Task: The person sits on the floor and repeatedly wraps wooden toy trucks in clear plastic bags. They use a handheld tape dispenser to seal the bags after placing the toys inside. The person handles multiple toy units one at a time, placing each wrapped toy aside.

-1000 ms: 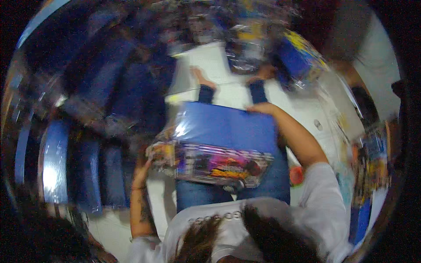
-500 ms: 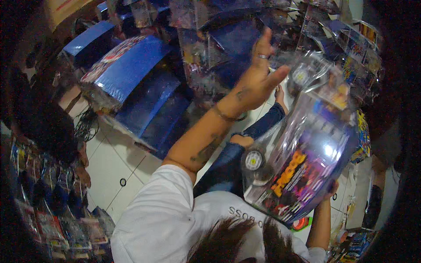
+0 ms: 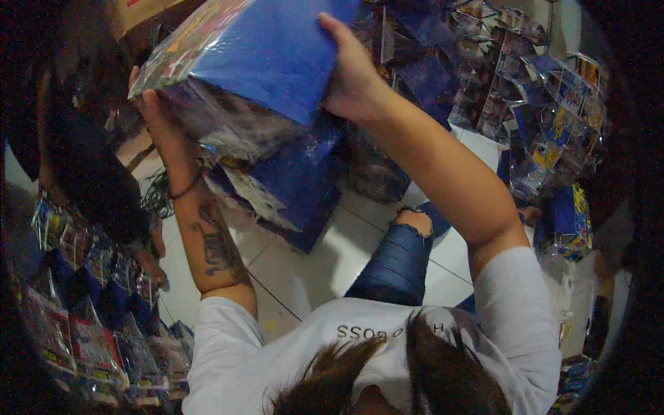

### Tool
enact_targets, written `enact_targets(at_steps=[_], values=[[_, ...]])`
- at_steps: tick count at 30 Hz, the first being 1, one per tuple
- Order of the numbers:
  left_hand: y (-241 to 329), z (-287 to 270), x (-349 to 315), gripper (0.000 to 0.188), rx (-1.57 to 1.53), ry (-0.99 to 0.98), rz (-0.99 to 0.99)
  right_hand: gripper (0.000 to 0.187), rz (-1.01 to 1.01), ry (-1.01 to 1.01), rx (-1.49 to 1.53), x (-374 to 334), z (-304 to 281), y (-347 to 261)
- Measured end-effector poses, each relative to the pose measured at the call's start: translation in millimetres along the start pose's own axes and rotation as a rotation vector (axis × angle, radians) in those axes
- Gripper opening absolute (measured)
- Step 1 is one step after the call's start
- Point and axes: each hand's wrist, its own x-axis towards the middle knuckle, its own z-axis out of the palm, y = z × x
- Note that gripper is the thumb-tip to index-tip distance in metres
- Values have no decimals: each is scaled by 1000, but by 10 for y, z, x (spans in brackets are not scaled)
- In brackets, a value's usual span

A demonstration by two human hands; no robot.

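Note:
At the upper left, a large toy package (image 3: 266, 59) is between my two hands, its plain blue back upward. Its printed side is to the left, and shiny clear plastic hangs below. My left hand (image 3: 147, 100) grips its left end, thumb in sight and most fingers hidden. At the right end, my right hand (image 3: 353, 79) presses its palm to the blue card, thumb on top. Underneath are more blue-backed packages (image 3: 301, 180) in clear plastic, stacked on the floor. Whether the held package touches that stack is hidden.
Many clear-wrapped packages (image 3: 546, 131) are heaped at the far right, others (image 3: 90, 332) in rows at the lower left. A person in dark clothes (image 3: 90, 145) is close on the left. A cardboard box (image 3: 142, 14) stands behind. My bent knee (image 3: 415, 225) is over white tiles (image 3: 277, 277).
The toy package at my right side is gone from there. My right hand has swung across to the upper left, and my left hand, open before, now grips a blue-backed package with it.

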Motion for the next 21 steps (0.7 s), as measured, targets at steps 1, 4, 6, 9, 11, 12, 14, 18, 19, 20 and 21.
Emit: enact_targets(at_steps=[1, 4, 6, 9, 11, 12, 14, 18, 19, 20, 21], values=[[-131, -124, 205, 75, 37, -24, -33, 67, 66, 29, -41, 249, 16, 68], [-559, -435, 650, 62, 177, -86, -145, 67, 91, 54, -134, 863, -83, 342], [-817, -578, 819, 62, 307, -177, -179, 66, 190, 137, -181, 1092, -240, 488], [-1043, -691, 890, 61, 584, -228, -142, 69, 207, 296, -127, 1205, -320, 609], [-1073, -656, 772, 61, 725, -222, -78, 73, 163, 258, -282, 1074, -329, 606], [-1051, -591, 654, 61, 882, -203, 64, 77, 175, 268, -262, 945, -350, 570], [-942, -345, 264, 62, 961, -139, 311, 80, 111, 156, -435, 495, -501, 456], [-555, 380, -1058, 63, 789, -138, 658, 74, -615, -57, -1222, -1151, -1748, 28], [-479, 607, -1457, 63, 697, -241, 635, 68, -712, -35, -1398, -1577, -2202, -193], [-445, 836, -1847, 63, 599, -368, 589, 63, -549, 107, -1501, -2052, -2642, -378], [-442, 1086, -2233, 64, 498, -527, 514, 61, -396, 385, -1574, -2530, -3073, -611]])
